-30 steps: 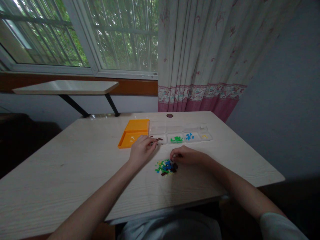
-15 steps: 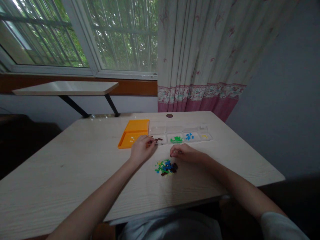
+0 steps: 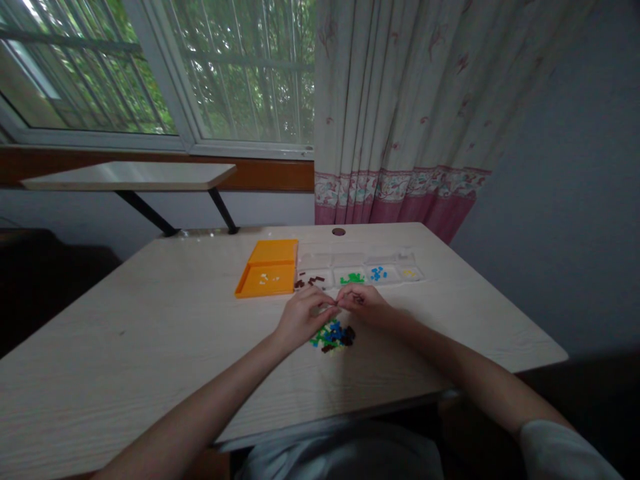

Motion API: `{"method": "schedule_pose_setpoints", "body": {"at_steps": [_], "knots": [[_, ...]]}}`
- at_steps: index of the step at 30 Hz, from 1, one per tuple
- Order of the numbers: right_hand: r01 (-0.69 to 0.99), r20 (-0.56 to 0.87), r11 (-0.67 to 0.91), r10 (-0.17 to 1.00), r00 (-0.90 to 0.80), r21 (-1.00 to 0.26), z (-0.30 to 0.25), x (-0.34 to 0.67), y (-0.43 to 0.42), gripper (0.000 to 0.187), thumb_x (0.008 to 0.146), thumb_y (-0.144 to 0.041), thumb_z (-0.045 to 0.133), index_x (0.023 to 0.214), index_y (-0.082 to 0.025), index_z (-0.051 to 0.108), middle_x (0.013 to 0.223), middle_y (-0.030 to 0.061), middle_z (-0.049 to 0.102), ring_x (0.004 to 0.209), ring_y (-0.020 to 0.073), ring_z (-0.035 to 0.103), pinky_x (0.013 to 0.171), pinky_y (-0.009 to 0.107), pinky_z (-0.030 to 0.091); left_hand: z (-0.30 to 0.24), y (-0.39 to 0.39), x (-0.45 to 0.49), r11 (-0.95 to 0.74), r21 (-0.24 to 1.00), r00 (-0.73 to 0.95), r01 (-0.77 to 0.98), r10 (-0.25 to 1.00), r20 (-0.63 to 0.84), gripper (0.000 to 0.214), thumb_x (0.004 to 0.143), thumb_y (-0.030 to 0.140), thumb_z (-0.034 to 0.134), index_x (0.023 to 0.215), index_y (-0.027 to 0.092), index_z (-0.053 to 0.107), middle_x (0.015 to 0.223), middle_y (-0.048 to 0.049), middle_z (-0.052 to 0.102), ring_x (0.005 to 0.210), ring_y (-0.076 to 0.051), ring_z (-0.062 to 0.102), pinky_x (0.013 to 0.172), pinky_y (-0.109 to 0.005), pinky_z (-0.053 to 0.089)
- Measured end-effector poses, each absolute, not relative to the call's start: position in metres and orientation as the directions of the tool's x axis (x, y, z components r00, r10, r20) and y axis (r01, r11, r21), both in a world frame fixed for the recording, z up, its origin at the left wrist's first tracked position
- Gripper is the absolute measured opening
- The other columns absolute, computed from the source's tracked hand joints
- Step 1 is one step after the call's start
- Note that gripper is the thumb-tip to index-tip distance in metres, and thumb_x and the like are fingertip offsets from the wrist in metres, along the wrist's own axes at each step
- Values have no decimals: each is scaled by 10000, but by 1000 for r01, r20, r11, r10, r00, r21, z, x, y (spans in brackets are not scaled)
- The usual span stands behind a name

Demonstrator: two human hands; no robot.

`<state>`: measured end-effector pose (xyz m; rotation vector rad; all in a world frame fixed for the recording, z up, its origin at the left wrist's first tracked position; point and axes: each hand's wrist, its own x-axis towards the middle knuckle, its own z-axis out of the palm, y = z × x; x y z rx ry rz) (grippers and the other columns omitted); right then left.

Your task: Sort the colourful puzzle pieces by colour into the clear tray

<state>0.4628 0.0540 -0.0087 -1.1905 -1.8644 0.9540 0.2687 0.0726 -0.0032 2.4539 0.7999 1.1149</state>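
My left hand (image 3: pixel 305 315) and my right hand (image 3: pixel 369 308) meet at their fingertips just above a mixed pile of small plastic pieces (image 3: pixel 333 339), coloured green, blue, yellow and dark brown. Both hands are closed in a pinch, and a small brown piece shows where the fingertips touch. More brown shows within the curled fingers of my right hand. Beyond the hands lies a clear compartment tray (image 3: pixel 334 280), with brown pieces (image 3: pixel 313 280), green pieces (image 3: pixel 353 277), blue pieces (image 3: pixel 379 273) and yellow pieces (image 3: pixel 409 273) in separate compartments.
An open orange case (image 3: pixel 241 288) adjoins the tray's left end, with a few whitish pieces (image 3: pixel 265 279) in it. All this lies on a pale wooden table (image 3: pixel 175 333). A raised shelf (image 3: pixel 135 175) stands at the back left, before a window; a curtain (image 3: pixel 390 133) hangs behind.
My left hand has moved back and right from the brown compartment to meet my right hand's fingertips. My right hand has shifted slightly. The brown pieces in the tray are now uncovered.
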Motion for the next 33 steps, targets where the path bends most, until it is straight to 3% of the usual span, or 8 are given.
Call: {"method": "schedule_pose_setpoints", "body": {"at_steps": [11,17,23,27,33], "knots": [[408,220,343,922,-318,-846,-8,462,54,241,775,-393,547,844,-166,589,536,-62,406,486,67,348,465,181,245,-5,74,270,-801,494,509,337,597,621,116,757,275,606,809,180,647,737,-45,600,731,-157,548,651,-271,445],[413,197,331,922,-334,-848,-3,467,54,286,788,-408,535,948,-171,546,500,-87,341,446,61,313,433,174,219,-3,78,265,-800,491,496,345,599,629,104,764,264,597,811,181,639,775,-50,604,767,-158,553,687,-273,450],[616,18,445,819,-573,-649,9,489,54,175,756,-314,572,816,-158,624,555,-49,464,492,59,394,477,169,275,12,90,245,-771,421,391,477,615,685,113,765,269,597,800,174,647,762,-52,622,762,-164,563,688,-273,440],[692,-38,470,812,-582,-547,11,491,54,226,725,-364,606,830,-170,649,606,-31,531,512,66,438,495,173,293,13,96,237,-749,385,321,539,605,728,115,772,271,588,803,175,643,765,-49,619,758,-164,558,678,-274,434],[720,-70,467,814,-577,-513,12,486,53,203,721,-350,610,828,-182,647,665,-19,590,579,84,499,540,176,322,11,96,239,-765,355,325,537,576,750,106,783,248,578,818,166,636,767,-50,614,760,-158,553,684,-273,434]]}}
